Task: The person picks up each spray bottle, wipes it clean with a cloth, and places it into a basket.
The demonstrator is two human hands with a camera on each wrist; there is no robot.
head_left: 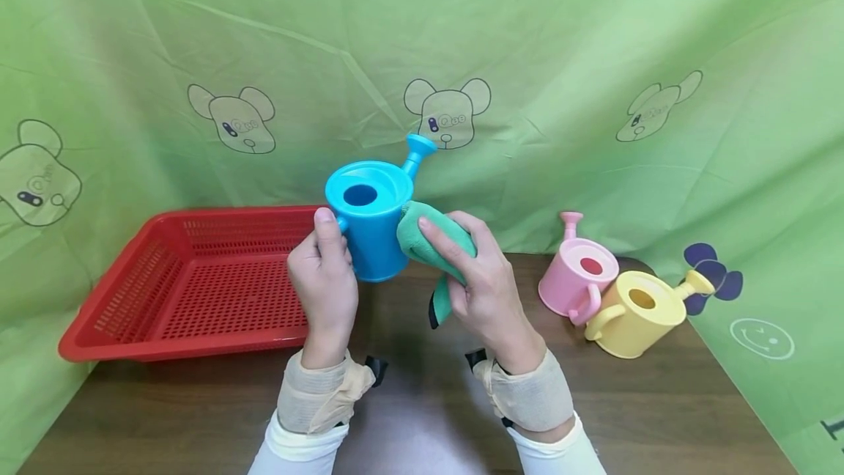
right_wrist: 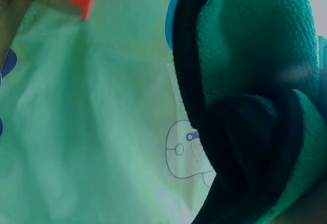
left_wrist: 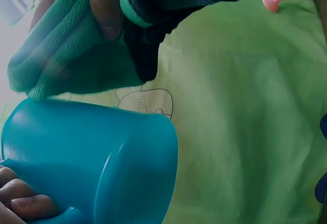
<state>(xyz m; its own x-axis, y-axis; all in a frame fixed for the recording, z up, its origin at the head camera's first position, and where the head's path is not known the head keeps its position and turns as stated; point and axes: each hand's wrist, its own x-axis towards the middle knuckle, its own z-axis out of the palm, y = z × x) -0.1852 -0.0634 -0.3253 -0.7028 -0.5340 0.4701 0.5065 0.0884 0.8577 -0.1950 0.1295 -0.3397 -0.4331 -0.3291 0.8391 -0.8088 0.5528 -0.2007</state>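
Observation:
A blue toy watering can (head_left: 377,244) is held up above the table, its spout pointing back and right. My left hand (head_left: 324,286) grips it by the handle, with the thumb on top; the curled fingers (left_wrist: 25,198) show in the left wrist view. My right hand (head_left: 484,281) holds a folded green cloth (head_left: 435,237) with dark edging and presses it against the can's right side. Close up, the cloth (right_wrist: 258,40) fills much of the right wrist view, and only a sliver of the blue can shows behind it.
A red perforated basket (head_left: 112,347) stands on the left of the brown table (head_left: 409,416). On the right, a pink watering can (head_left: 560,288) and a yellow watering can (head_left: 636,328) stand side by side. A green curtain (head_left: 527,28) with printed bear faces hangs behind.

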